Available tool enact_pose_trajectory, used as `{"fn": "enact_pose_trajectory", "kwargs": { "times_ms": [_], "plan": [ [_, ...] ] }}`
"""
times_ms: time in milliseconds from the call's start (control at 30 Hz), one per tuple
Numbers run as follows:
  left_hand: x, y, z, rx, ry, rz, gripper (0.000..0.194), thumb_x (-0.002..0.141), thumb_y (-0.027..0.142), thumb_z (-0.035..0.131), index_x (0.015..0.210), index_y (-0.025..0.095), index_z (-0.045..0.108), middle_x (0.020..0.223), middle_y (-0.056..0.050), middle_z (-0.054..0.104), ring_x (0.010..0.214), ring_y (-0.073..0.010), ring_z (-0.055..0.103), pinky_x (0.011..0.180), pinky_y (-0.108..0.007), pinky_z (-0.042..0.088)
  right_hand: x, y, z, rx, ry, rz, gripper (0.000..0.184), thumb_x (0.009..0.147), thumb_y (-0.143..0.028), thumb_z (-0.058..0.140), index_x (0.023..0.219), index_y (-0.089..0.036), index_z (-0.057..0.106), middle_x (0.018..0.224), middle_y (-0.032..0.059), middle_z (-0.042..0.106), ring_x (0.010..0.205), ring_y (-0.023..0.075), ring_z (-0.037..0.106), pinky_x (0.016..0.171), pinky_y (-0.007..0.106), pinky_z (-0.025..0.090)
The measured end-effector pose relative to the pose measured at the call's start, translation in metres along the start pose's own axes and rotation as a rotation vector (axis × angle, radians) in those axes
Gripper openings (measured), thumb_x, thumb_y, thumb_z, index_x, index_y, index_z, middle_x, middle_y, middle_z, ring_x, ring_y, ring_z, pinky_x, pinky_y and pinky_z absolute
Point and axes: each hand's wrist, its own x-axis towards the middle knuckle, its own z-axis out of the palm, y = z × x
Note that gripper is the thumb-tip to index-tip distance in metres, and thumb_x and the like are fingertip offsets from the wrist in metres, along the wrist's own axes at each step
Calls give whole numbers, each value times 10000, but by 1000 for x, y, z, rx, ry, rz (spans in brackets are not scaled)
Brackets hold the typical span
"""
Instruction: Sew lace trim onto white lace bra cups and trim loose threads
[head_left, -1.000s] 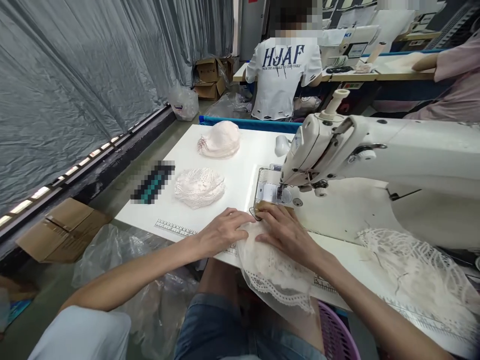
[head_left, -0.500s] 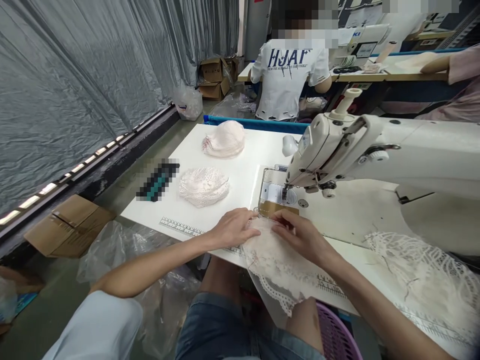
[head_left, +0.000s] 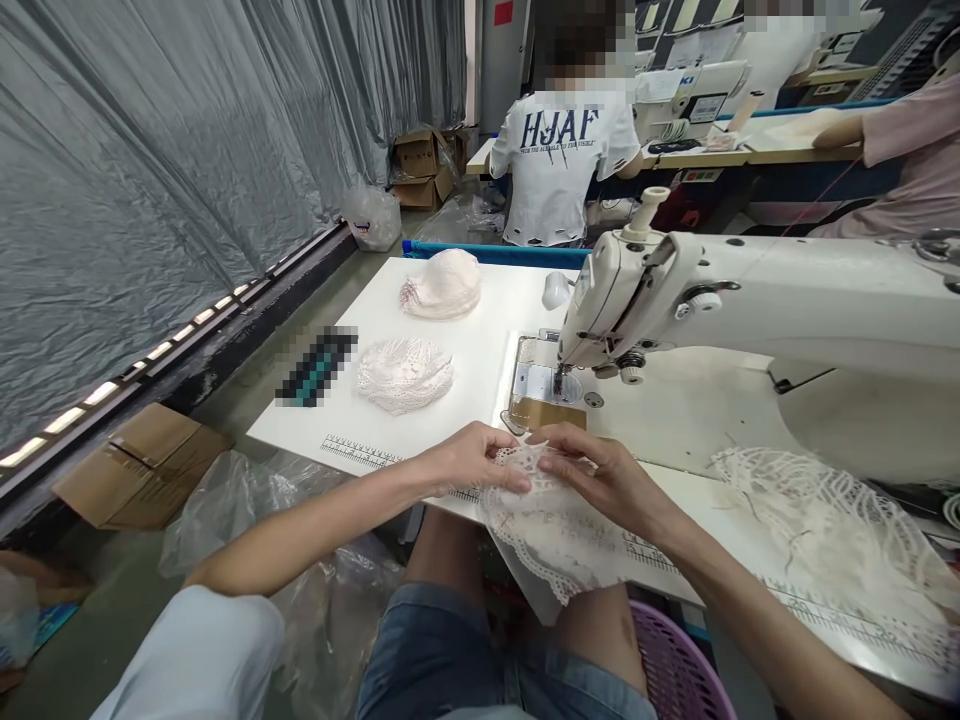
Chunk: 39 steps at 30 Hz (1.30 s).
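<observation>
A piece of white lace fabric (head_left: 555, 530) hangs over the table's front edge toward my lap. My left hand (head_left: 484, 458) pinches its upper left edge between thumb and fingers. Close beside it, my right hand (head_left: 592, 465) grips the same lace from the right, thumb underneath the curled fingers. Both hands are just in front of the sewing machine's needle plate (head_left: 540, 383). The presser foot (head_left: 558, 380) stands behind them, with the lace apart from it. A brown plate (head_left: 547, 415) lies between the needle area and my fingers.
Two bundles of pale lace, one nearer (head_left: 405, 375) and one farther (head_left: 442, 284), sit on the white table (head_left: 480, 340). More lace (head_left: 817, 510) is heaped at right under the machine arm (head_left: 825, 300). A purple basket (head_left: 675, 660) stands below. Co-workers sit beyond.
The lace's upper edge has been turned so its scalloped trim shows between my hands, and its hanging part is drawn up slightly. Both hands keep their hold. The view has shifted a little.
</observation>
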Motion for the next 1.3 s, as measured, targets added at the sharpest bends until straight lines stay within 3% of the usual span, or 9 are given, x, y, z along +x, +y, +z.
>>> {"fn": "enact_pose_trajectory", "kwargs": {
  "times_ms": [300, 433, 633, 833, 933, 1000, 1133, 1200, 1300],
  "plan": [
    [-3, -3, 11, 30, 51, 24, 388, 577, 429, 769, 742, 117, 609, 607, 44, 452, 555, -73, 385, 505, -203, 289, -6, -16, 0, 7, 8, 67, 275, 902, -387, 463, 725, -190, 539, 643, -4, 535, 597, 136, 478, 520, 242, 358],
    [-6, -2, 12, 90, 86, 5, 394, 559, 446, 773, 708, 125, 600, 578, 51, 448, 527, -70, 373, 476, -197, 266, -7, -21, -1, 74, -42, 82, 286, 899, -371, 455, 709, -182, 554, 673, 4, 544, 634, 143, 501, 565, 250, 378],
    [-8, -1, 14, 130, 104, 59, 379, 533, 413, 802, 656, 134, 577, 552, 74, 372, 503, -51, 298, 457, -196, 208, -4, -20, 1, 121, -9, 113, 271, 871, -351, 474, 664, -181, 512, 628, -11, 487, 601, 132, 453, 544, 247, 358],
    [-6, 9, 10, 106, 33, 51, 379, 757, 486, 614, 750, 108, 622, 578, 38, 438, 518, -59, 329, 474, -208, 229, 1, -18, 1, 131, 35, 112, 257, 862, -328, 494, 649, -191, 454, 614, -24, 433, 577, 116, 410, 514, 238, 334],
    [-1, 13, 5, 54, 28, 23, 354, 770, 455, 612, 768, 101, 622, 555, 45, 435, 503, -53, 336, 473, -203, 240, -2, -12, -3, 102, 27, 89, 159, 861, -354, 520, 829, -200, 501, 723, -2, 517, 624, 127, 460, 537, 243, 376],
    [3, 11, 2, 27, 32, 7, 337, 747, 437, 645, 797, 104, 634, 549, 46, 461, 496, -53, 357, 475, -199, 258, -8, -5, -9, 25, -41, 105, 185, 860, -391, 530, 894, -211, 507, 770, 6, 553, 631, 131, 477, 535, 247, 389],
    [20, 3, -1, 19, 51, -7, 298, 715, 388, 684, 807, 105, 664, 622, 2, 586, 566, -83, 494, 549, -210, 379, -19, 8, -37, -30, -160, 212, 328, 885, -473, 462, 730, -197, 548, 649, 0, 551, 559, 132, 484, 477, 247, 380],
    [34, 1, 0, 69, 55, 19, 254, 717, 355, 679, 793, 112, 681, 697, -26, 641, 638, -110, 561, 614, -225, 428, -19, 13, -55, -73, -98, 246, 344, 899, -479, 430, 768, -199, 580, 659, 16, 586, 568, 153, 527, 483, 262, 403],
    [61, 6, 4, 249, 89, 33, 235, 755, 353, 629, 744, 122, 670, 609, -15, 632, 582, -123, 593, 607, -234, 444, -12, 21, -68, -444, 91, 211, 255, 915, -371, 436, 827, -191, 592, 681, 52, 623, 572, 192, 556, 521, 319, 421]
  ]
}}
